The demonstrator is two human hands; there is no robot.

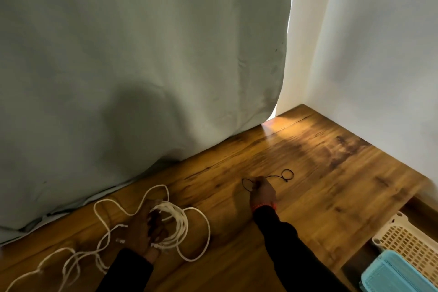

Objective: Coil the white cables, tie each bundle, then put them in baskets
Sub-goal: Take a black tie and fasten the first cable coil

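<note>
White cable, coiled, sits pinned on the wooden table under the left hand, fingers curled round the loops so they can't spring apart. Right hand pinches a thin black tie (for binding, presumably). Baskets wait low right.

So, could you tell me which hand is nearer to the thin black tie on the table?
The right hand: it pinches the black tie at one end. The left hand is apart from it, holding the white cable coil.
</note>
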